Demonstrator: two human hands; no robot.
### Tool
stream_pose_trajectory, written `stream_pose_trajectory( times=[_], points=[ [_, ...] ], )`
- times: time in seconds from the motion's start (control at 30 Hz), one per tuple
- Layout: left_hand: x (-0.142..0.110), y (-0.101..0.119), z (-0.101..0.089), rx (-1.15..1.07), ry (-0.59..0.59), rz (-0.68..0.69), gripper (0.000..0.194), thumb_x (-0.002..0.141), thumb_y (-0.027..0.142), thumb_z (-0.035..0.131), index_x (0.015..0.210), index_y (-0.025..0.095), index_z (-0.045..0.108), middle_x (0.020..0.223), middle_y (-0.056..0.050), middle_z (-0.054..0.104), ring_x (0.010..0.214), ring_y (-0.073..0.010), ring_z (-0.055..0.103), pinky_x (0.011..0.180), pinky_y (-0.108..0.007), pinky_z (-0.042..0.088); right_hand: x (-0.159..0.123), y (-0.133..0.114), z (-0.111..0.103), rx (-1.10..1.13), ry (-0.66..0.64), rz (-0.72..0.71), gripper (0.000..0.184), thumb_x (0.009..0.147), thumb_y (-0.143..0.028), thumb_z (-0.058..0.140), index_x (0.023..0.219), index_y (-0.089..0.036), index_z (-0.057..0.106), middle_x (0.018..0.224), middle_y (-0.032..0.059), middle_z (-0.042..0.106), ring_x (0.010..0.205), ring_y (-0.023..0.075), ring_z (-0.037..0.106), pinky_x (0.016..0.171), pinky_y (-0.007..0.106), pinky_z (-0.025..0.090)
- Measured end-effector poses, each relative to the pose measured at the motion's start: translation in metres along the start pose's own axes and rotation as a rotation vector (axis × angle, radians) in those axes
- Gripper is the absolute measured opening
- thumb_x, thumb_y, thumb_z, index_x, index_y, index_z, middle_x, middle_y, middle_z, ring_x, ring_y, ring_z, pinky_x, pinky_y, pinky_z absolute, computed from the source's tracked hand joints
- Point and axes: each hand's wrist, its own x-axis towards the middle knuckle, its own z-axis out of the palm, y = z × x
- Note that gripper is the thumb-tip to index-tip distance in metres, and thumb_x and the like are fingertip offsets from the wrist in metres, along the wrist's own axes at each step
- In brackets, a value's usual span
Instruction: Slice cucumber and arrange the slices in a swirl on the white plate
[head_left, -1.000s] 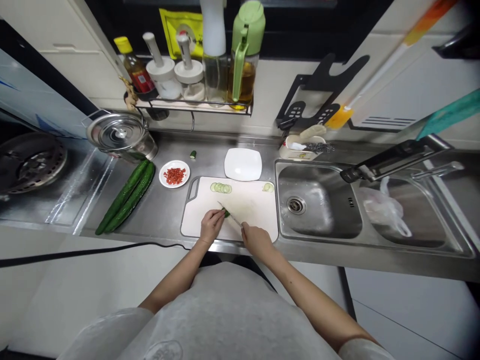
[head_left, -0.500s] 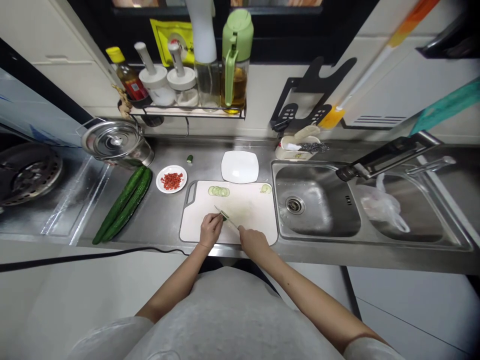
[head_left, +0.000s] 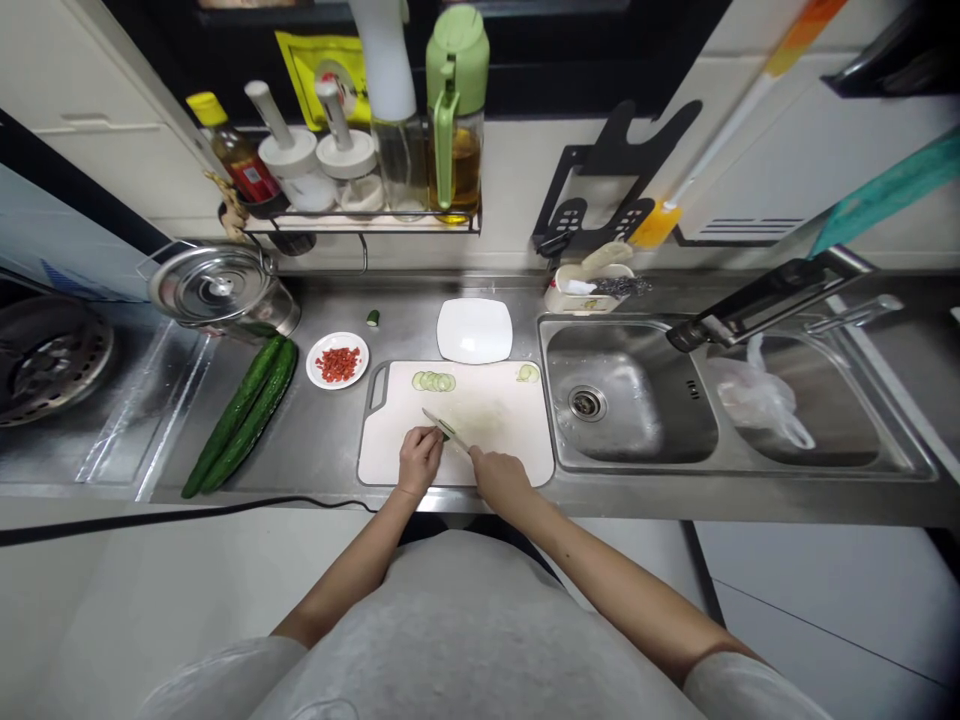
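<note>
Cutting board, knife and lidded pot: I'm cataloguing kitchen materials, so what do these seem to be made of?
Cutting board: probably plastic, smooth and white with grey edging; no wood grain shows.
Knife: blade likely metal, thin and greyish, finish unclear; the right hand mostly covers its handle.
Lidded pot: apparently polished stainless steel, with bright silvery reflections.

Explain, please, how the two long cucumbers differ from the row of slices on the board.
Colour: the cucumbers are dark green, while the slices are much paler.
Shape: the cucumbers are long and whole-looking, but the slices are thin and round.
Pose: the cucumbers lie slanted, side by side, on the counter; the slices overlap in a short row on the board.
Both are green.
</note>
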Motion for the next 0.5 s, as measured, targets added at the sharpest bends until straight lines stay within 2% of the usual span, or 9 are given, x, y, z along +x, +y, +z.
stream_pose_trajectory(
  times=[0.27,0.5],
  points=[
    [-0.0009,-0.0001,0.0004,-0.017,-0.006,-0.003,0.015,0.087,0.02,0.053,0.093,0.021,0.067,0.087,-0.006,0.061,0.086,-0.0159,0.057,0.077,-0.031,0.048,0.0015,0.0006,0.0003,0.016,-0.026,0.001,0.028,0.093,-0.011,0.029,0.109,-0.014,0.052,0.091,0.015,0.069,0.093,0.0229,0.067,0.074,0.029,0.048],
    [-0.0005,-0.0003,0.0001,-0.02,-0.004,0.013,0.015,0.087,0.019,0.054,0.095,0.021,0.067,0.088,-0.006,0.061,0.087,-0.0155,0.057,0.077,-0.031,0.049,0.0067,0.0013,-0.0018,0.048,-0.022,-0.014,0.024,0.091,-0.013,0.036,0.109,-0.014,0.053,0.091,0.0133,0.069,0.093,0.024,0.067,0.074,0.03,0.048]
  ],
)
